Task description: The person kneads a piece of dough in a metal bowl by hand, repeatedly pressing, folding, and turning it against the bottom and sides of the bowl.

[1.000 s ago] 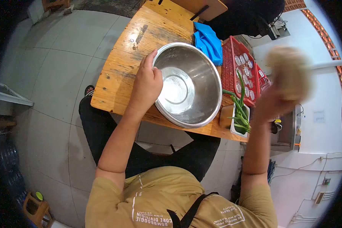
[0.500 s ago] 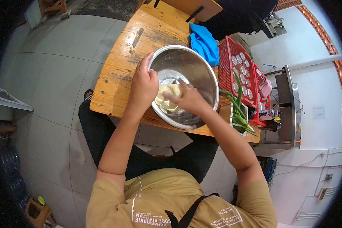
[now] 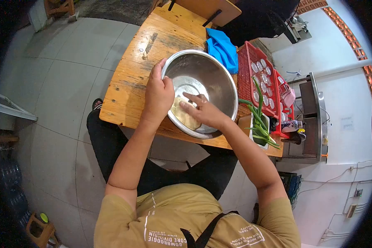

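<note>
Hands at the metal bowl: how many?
2. The left hand grips the left rim of the bowl; the right hand lies flat on the dough inside it. No other hands in view.

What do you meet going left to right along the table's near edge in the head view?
Bare wooden table → left hand gripping the steel bowl by its rim → right hand pressing flat on the dough inside the bowl → spring onions.
</note>
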A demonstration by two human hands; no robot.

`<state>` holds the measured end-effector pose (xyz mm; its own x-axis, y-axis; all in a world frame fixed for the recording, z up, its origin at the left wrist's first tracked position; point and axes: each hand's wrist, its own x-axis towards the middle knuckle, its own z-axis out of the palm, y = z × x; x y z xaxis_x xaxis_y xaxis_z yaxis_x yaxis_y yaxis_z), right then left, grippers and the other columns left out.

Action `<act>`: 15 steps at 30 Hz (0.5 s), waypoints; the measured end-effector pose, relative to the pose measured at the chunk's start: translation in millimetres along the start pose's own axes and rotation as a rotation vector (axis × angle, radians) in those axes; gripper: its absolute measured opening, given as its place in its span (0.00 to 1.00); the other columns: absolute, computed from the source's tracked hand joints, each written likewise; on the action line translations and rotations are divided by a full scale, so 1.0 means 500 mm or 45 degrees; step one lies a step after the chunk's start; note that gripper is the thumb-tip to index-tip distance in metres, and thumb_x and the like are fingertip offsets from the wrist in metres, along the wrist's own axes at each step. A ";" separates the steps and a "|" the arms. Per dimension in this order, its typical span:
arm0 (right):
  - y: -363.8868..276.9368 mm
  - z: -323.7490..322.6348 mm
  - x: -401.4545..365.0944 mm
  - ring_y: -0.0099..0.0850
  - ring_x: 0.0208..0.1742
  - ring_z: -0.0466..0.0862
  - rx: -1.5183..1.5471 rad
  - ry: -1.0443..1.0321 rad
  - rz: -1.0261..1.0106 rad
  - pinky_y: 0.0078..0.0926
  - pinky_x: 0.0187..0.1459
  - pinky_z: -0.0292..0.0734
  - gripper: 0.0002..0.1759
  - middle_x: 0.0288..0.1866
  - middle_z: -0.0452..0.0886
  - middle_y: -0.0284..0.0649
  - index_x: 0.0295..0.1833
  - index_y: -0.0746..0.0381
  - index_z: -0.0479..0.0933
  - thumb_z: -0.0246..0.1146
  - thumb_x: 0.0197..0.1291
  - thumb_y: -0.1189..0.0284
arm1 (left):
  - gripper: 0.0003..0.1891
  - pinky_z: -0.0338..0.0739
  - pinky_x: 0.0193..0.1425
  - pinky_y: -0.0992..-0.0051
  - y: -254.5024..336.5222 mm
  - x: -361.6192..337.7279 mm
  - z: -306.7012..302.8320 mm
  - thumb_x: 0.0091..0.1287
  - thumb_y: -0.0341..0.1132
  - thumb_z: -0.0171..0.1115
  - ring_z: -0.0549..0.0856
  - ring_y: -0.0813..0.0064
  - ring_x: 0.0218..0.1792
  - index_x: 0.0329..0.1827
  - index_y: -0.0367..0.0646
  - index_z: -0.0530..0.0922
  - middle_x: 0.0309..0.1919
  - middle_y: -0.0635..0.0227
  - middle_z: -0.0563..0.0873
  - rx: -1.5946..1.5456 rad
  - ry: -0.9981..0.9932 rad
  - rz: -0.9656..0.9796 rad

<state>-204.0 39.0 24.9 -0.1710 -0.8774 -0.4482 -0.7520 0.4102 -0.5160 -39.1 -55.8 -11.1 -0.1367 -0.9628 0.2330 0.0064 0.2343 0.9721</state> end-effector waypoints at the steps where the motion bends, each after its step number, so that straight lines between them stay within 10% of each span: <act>1: -0.010 -0.001 -0.011 0.59 0.68 0.81 -0.006 0.000 -0.006 0.48 0.68 0.75 0.51 0.69 0.75 0.67 0.77 0.62 0.70 0.65 0.63 0.33 | 0.26 0.74 0.74 0.61 0.006 0.001 -0.002 0.73 0.25 0.49 0.83 0.54 0.68 0.74 0.33 0.71 0.65 0.44 0.83 -0.002 0.007 0.003; 5: -0.047 -0.005 -0.039 0.48 0.58 0.88 -0.071 -0.077 -0.150 0.42 0.63 0.80 0.44 0.55 0.87 0.58 0.70 0.67 0.75 0.72 0.61 0.43 | 0.26 0.73 0.74 0.61 0.017 0.000 -0.007 0.73 0.25 0.50 0.81 0.53 0.70 0.75 0.33 0.71 0.67 0.44 0.82 0.032 -0.036 -0.066; 9: -0.007 -0.026 -0.017 0.36 0.50 0.90 0.896 0.075 0.274 0.34 0.48 0.86 0.26 0.53 0.88 0.48 0.62 0.67 0.82 0.71 0.64 0.61 | 0.26 0.70 0.78 0.57 0.007 0.000 -0.012 0.73 0.25 0.49 0.76 0.44 0.72 0.75 0.29 0.68 0.71 0.38 0.75 0.048 -0.107 -0.026; 12: -0.090 -0.117 -0.077 0.35 0.51 0.88 1.378 0.492 0.001 0.36 0.55 0.86 0.21 0.54 0.86 0.44 0.60 0.64 0.80 0.70 0.67 0.64 | 0.26 0.69 0.79 0.58 0.030 0.003 -0.022 0.74 0.25 0.49 0.76 0.44 0.73 0.75 0.27 0.68 0.71 0.38 0.75 0.071 -0.113 -0.021; 15: -0.139 -0.279 -0.164 0.35 0.60 0.87 0.791 1.102 -0.420 0.38 0.58 0.85 0.34 0.60 0.85 0.44 0.70 0.65 0.76 0.75 0.64 0.58 | 0.26 0.69 0.79 0.58 0.032 0.000 -0.021 0.74 0.26 0.49 0.76 0.44 0.73 0.74 0.26 0.68 0.71 0.37 0.75 0.048 -0.154 -0.060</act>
<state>-226.7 47.8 199.2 -0.5899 -0.7444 0.3129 -0.4346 -0.0339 -0.9000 -28.8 -53.7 4.7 -0.2542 -0.9502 0.1803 -0.0398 0.1966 0.9797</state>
